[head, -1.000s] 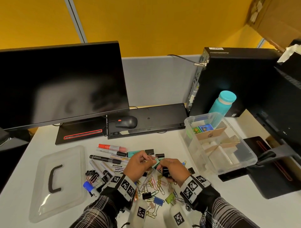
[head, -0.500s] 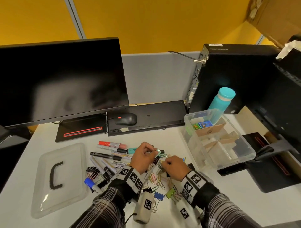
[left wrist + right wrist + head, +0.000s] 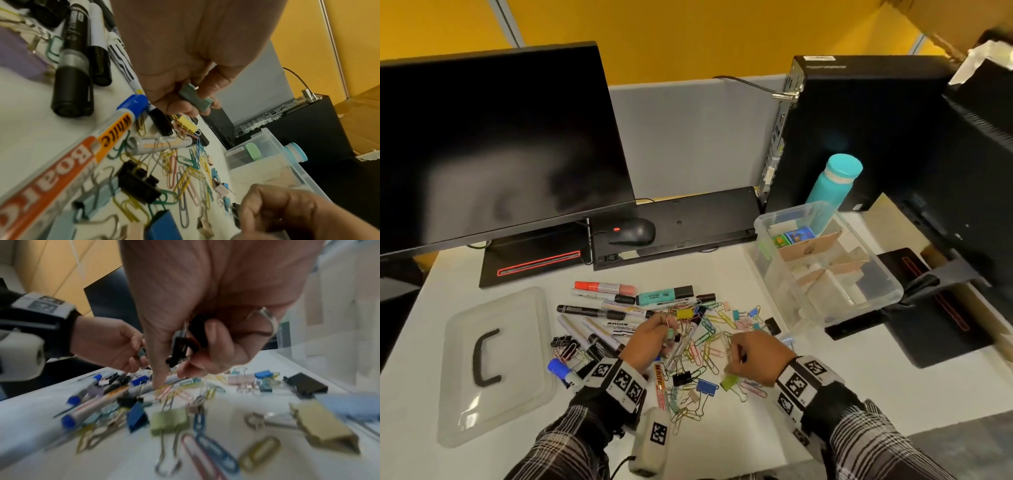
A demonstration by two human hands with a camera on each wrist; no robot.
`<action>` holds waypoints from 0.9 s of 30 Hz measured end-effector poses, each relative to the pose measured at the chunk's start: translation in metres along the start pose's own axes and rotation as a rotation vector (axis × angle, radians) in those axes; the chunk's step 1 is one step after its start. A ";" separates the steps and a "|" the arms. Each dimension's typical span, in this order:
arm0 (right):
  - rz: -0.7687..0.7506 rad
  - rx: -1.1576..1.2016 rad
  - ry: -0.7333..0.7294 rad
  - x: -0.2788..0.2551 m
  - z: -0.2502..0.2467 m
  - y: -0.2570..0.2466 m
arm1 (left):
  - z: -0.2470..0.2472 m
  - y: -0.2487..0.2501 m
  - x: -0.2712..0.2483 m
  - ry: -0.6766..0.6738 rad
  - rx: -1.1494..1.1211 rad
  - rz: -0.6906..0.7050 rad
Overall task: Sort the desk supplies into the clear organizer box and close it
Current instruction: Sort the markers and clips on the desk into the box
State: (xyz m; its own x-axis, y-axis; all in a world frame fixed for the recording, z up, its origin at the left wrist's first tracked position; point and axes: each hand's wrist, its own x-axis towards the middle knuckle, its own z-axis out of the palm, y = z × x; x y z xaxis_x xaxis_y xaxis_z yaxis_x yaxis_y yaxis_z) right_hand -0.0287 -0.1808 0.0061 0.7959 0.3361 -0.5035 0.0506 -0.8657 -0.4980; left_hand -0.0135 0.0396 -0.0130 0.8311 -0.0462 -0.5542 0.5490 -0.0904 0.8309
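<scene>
Loose paper clips and binder clips (image 3: 709, 339) lie scattered on the white desk, with several markers (image 3: 602, 308) to their left. My left hand (image 3: 666, 330) hovers over the pile and pinches a green binder clip (image 3: 194, 97) between thumb and fingers. To its right, my right hand (image 3: 734, 356) is curled round black binder clips (image 3: 185, 344), its fingertip down among the paper clips. The clear organizer box (image 3: 784, 284) stands open at the right, with cardboard dividers and a few small items in its far compartment. Its lid (image 3: 493, 359) lies flat at the left.
A monitor (image 3: 493, 144) stands at the back left, with a keyboard (image 3: 688, 219) and mouse (image 3: 635, 231) behind the pile. A black computer tower (image 3: 859, 130) and teal bottle (image 3: 832, 185) sit behind the box. A second monitor's base (image 3: 941, 308) lies right of it.
My hands were close together over the pile and have drawn a little apart. The left hand has pulled back with the green clip, and the right hand has shifted right.
</scene>
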 end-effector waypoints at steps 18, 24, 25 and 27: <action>0.244 1.076 0.026 0.007 0.010 0.012 | 0.019 -0.004 -0.012 -0.012 0.617 0.333; 0.202 1.556 0.002 0.011 0.008 0.013 | 0.030 -0.013 -0.021 -0.194 1.007 0.144; 0.191 1.581 0.004 0.009 0.007 0.012 | 0.034 -0.014 -0.025 -0.191 1.113 0.121; 0.171 1.567 0.006 0.007 0.007 0.011 | 0.043 -0.013 -0.031 -0.172 1.293 0.115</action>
State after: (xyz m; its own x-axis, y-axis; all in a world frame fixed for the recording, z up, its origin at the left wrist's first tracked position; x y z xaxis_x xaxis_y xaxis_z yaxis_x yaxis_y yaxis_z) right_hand -0.0267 -0.1856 -0.0078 0.7291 0.2734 -0.6275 -0.6835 0.3382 -0.6468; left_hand -0.0507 -0.0001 -0.0086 0.7922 -0.2347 -0.5633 -0.0854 -0.9567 0.2784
